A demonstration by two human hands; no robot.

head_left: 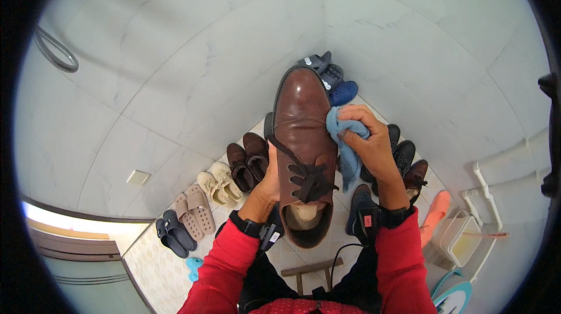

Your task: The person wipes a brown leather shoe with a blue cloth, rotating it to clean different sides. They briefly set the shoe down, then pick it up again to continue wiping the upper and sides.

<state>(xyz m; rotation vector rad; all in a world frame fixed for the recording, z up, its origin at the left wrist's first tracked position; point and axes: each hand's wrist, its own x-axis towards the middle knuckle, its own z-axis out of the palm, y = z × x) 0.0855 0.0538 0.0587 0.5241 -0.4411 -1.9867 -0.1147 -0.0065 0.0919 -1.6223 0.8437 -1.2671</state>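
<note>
A brown leather lace-up shoe (pixel 302 138) is held up before me, toe pointing away, with dark laces (pixel 310 181) tied in a knot. My left hand (pixel 268 178) grips its left side; most of the fingers are hidden behind the shoe. Bunched in my right hand (pixel 370 145) is a light blue cloth (pixel 348 138), pressed at the shoe's right edge just behind the toe. One end of the cloth hangs down. The insole (pixel 304 212) shows through the shoe's opening.
Along the left wall stand dark brown shoes (pixel 247 160), cream shoes (pixel 220 184), beige slippers (pixel 195 211) and dark slippers (pixel 175 233). Blue clogs (pixel 344 93) sit in the corner. At right are another brown shoe (pixel 415 178), a plastic bucket (pixel 458 239) and white pipes (pixel 484 182). A wooden stool (pixel 312 268) stands below.
</note>
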